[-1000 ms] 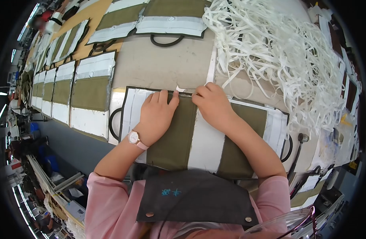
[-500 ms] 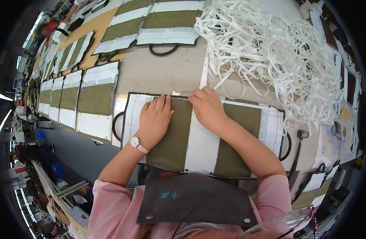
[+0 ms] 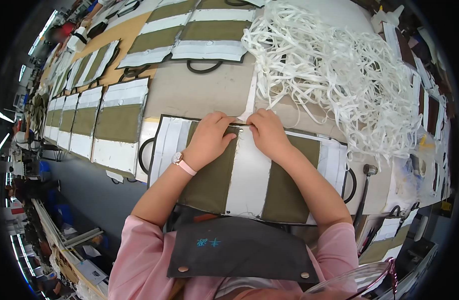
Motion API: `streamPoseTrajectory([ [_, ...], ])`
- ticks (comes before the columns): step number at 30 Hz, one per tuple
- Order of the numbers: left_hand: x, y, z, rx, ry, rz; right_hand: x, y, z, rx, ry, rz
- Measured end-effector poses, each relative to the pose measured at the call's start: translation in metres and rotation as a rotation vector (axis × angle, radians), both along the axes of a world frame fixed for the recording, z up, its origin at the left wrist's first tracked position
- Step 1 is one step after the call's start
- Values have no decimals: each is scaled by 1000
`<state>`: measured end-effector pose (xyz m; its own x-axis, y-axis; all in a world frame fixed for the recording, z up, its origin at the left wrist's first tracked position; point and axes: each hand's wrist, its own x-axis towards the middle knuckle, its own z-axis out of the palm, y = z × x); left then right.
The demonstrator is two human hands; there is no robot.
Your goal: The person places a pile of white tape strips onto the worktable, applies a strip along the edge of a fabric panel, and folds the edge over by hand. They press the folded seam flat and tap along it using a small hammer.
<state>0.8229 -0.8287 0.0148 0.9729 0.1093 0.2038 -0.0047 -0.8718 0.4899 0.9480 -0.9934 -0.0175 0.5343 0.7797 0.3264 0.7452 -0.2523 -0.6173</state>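
A wide olive-and-white fabric panel with dark edging and a black loop handle at each end lies flat before me. At the middle of its far edge, my left hand has its fingers curled over the edge, the thumb held a little apart. Close beside it, my right hand pinches the same edge above the white centre band. A narrow white strip runs from the far side down to the gap between my fingertips. The fingertips partly hide what they press on.
A large tangled heap of white tape fills the far right. Similar panels lie in a row at left, with more panels at the back. A hammer-like tool rests at right beside the panel's handle.
My left hand has moved right along the far edge, next to my right hand, and its fingers have curled. The right hand has shifted slightly right. The panel has moved slightly left in view.
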Motion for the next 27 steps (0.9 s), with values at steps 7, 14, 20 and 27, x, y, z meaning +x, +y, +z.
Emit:
streamPoseTrajectory([
  [7, 6, -18, -21, 276, -207, -31, -11, -14, 8, -204, -348, 50],
  [14, 4, -15, -25, 228, -205, -52, 17, -45, 20, -198, -85, 41],
  [20, 2, -20, -17, 274, -158, -51, 23, -54, 12, -127, -77, 156],
  [27, 16, -28, -14, 460, -205, -268, 14, -55, 7, -60, -377, 161],
])
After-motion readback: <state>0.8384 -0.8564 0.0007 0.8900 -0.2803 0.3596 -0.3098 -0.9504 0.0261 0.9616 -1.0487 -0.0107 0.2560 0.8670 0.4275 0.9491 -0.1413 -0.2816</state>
